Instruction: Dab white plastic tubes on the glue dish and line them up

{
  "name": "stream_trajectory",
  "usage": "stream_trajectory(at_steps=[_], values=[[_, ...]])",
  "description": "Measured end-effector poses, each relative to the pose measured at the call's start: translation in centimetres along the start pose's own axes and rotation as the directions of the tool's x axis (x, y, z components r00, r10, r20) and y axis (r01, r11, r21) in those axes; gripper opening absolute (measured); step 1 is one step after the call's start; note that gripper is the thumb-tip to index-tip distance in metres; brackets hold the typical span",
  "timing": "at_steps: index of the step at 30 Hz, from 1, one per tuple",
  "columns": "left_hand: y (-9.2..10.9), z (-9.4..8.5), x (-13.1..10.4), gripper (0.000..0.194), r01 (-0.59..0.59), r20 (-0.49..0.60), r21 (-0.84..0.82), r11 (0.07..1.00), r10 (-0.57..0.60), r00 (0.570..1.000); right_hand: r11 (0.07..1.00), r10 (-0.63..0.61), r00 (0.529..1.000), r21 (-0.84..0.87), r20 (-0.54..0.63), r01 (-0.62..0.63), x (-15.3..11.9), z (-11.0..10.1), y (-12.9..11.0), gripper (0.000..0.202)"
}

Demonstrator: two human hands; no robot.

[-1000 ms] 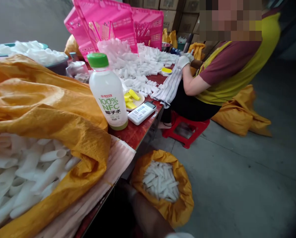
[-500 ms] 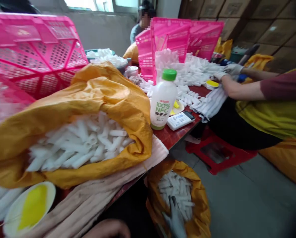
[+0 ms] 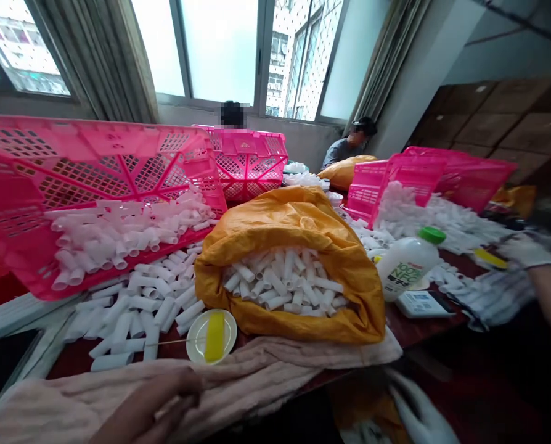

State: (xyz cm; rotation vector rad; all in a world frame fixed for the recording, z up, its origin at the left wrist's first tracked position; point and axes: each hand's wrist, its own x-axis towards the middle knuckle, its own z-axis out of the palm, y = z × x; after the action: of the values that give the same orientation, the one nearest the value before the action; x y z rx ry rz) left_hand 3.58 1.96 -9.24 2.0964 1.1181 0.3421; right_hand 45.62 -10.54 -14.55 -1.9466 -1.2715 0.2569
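My left hand point(image 3: 153, 401), bare and slightly blurred, hovers over a pale pink towel point(image 3: 275, 364) along the table edge. Its fingers are loosely bent and apart, with nothing visible in them. A white plate point(image 3: 195, 348) with a yellow sponge-like strip point(image 3: 215, 336) lies just beyond. My right hand point(image 3: 421, 410), in a whitish glove, hangs below the table edge with fingers stretched out. Beneath it is a lower orange sack point(image 3: 368, 401) with white pieces inside, mostly in shadow. On the table, another orange sack point(image 3: 294, 213) opens toward me, full of short white tubes point(image 3: 285, 280).
Loose white tubes point(image 3: 150, 296) spread before a tipped pink basket point(image 3: 118, 148) on the left. A green-capped bottle point(image 3: 407, 265) and a small white device point(image 3: 423, 304) stand right of the sack. A co-worker's gloved hand point(image 3: 529, 250) is at the far right.
My view has swung up and left, bringing in the windows and more of the left basket. My left hand shows more fully over the towel. My right hand stays near the lower sack.
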Motion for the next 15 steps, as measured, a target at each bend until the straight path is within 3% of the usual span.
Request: stream_trajectory(at_steps=[2, 4, 7, 9, 11, 12, 14, 15], values=[[-3.3, -0.8, 0.3, 0.030, 0.001, -0.220, 0.135, 0.991, 0.029, 0.975, 0.987, -0.148, 0.989, -0.064, 0.000, 0.147, 3.3, 0.3, -4.3, 0.032], [-5.4, -1.3, 1.1, 0.031, 0.019, -0.314, 0.248, 0.968, 0.062, 0.947, 0.922, -0.305, 0.940, -0.198, 0.153, 0.331, 7.3, 1.3, -8.6, 0.040], [-6.1, -1.5, 2.4, 0.031, 0.070, -0.280, 0.382, 0.921, 0.043, 0.959, 0.780, -0.320, 0.870, -0.416, 0.376, 0.467, 12.3, 2.8, -12.4, 0.037], [-5.5, -1.3, 2.9, 0.031, 0.114, -0.245, 0.440, 0.890, -0.004, 0.970, 0.739, -0.321, 0.861, -0.464, 0.394, 0.488, 13.7, 3.3, -13.0, 0.030], [-4.8, -1.1, 3.2, 0.030, 0.172, -0.265, 0.480, 0.860, -0.044, 0.963, 0.799, -0.412, 0.871, -0.354, 0.268, 0.486, 13.3, 3.5, -13.1, 0.026], [-4.5, -1.0, 3.4, 0.028, 0.195, -0.281, 0.497, 0.846, -0.055, 0.958, 0.848, -0.455, 0.874, -0.216, 0.172, 0.484, 12.5, 3.7, -13.2, 0.025], [-4.1, -0.7, 3.6, 0.025, 0.203, -0.288, 0.524, 0.827, -0.052, 0.956, 0.874, -0.464, 0.884, 0.189, 0.056, 0.447, 10.0, 4.8, -14.1, 0.019], [-4.0, -0.6, 3.7, 0.023, 0.192, -0.279, 0.534, 0.824, -0.043, 0.959, 0.838, -0.445, 0.891, 0.396, 0.097, 0.375, 8.6, 5.9, -14.8, 0.016]])
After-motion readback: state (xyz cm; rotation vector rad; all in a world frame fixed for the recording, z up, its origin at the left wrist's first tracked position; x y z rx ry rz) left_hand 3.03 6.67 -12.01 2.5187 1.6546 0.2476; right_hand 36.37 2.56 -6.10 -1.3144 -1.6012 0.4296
